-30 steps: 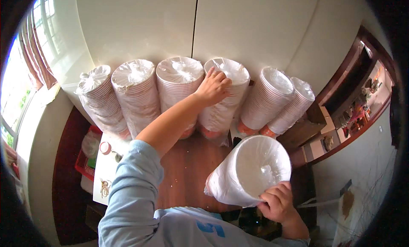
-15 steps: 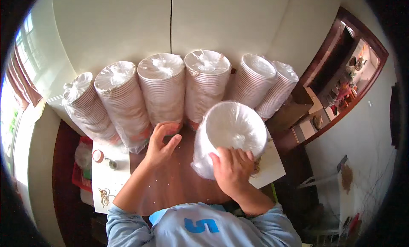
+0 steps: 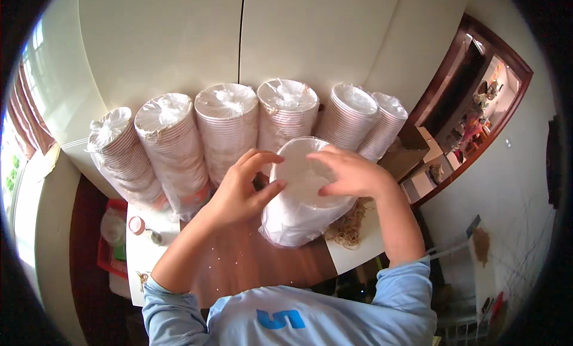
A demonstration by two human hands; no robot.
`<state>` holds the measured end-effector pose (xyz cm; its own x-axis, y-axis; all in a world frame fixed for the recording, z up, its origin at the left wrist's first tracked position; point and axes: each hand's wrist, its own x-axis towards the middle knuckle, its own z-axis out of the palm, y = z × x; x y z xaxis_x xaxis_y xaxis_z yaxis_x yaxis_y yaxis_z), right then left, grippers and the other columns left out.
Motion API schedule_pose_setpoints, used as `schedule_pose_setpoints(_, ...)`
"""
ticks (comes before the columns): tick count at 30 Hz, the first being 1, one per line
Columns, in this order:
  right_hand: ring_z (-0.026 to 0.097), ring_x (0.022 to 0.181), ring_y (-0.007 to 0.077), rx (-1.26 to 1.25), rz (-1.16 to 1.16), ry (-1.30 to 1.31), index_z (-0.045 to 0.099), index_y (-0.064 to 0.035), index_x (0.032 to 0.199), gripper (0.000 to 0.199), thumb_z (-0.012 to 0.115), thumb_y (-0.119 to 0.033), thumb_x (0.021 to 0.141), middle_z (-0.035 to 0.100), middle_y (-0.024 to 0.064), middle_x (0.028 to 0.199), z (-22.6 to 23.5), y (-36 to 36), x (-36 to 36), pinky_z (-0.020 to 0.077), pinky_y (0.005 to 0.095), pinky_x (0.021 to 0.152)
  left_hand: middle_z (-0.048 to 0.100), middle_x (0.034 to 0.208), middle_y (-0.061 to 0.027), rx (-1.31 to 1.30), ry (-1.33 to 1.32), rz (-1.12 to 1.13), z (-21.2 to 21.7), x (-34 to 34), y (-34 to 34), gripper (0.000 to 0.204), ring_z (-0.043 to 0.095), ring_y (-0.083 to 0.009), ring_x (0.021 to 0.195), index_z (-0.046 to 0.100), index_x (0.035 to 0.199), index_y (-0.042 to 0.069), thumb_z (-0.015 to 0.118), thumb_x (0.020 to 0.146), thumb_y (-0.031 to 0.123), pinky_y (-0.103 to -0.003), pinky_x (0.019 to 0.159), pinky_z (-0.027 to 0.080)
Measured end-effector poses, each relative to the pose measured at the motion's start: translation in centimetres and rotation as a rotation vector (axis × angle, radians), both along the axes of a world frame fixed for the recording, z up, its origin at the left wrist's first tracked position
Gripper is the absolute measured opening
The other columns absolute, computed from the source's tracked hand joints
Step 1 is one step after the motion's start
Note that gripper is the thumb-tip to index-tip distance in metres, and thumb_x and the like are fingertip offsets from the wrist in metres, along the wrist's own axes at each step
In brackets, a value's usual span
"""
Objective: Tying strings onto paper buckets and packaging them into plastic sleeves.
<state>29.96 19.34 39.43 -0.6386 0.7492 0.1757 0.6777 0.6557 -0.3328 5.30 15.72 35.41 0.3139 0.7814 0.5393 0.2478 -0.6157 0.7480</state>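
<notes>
A bagged stack of white paper tubs (image 3: 303,217) stands tilted on the dark wooden tabletop in front of me, wrapped in thin clear plastic. My left hand (image 3: 243,188) is beside its left rim, thumb and fingers apart and curved. Over the right part of the round top, my right hand (image 3: 358,177) has its fingers spread; whether the fingertips touch the plastic I cannot tell. Behind, a row of tall bagged tub stacks (image 3: 228,128) leans along the wall, their plastic tops knotted or gathered.
Tan rubber bands (image 3: 347,229) lie heaped on the white board at right, beside the stack. At left, a small round container with a pink rim (image 3: 136,225) rests on another white board. A red basket (image 3: 106,259) sits lower left. A cardboard box (image 3: 407,152) stands far right.
My right hand has left the near rim of the stack and moved to its right side. The left hand has come right, up to the rim. The stack has shifted slightly left.
</notes>
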Motion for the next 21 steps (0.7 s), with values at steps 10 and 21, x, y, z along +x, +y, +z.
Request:
schedule_pose_setpoints(10,0.054,0.074,0.0067,-0.227,-0.006,0.488,0.059,-0.0017,0.088,0.005,0.057,-0.006,0.088,0.058,-0.0001,0.080,1.6,2.7,-0.4,0.0463,0.0235,0.065,0.050,0.122,-0.0180,0.095,0.247,-0.040,-0.8,1.6,1.9,0.068,0.047,-0.0306,0.115,0.040,0.130,0.000,0.072,0.075,0.022,-0.039,0.098,0.038)
schedule_pose_setpoints(21,0.054,0.071,0.0065,-0.551,0.089,0.917,0.052,-0.0040,0.096,0.011,0.047,-0.014,0.096,0.059,0.0015,0.081,2.0,2.5,-1.5,0.0449,0.0216,0.065,0.060,0.102,-0.0170,0.241,0.369,0.024,-1.5,5.6,4.9,0.035,0.053,-0.0314,0.107,0.066,0.099,0.008,0.061,0.079,0.036,-0.054,0.104,0.026)
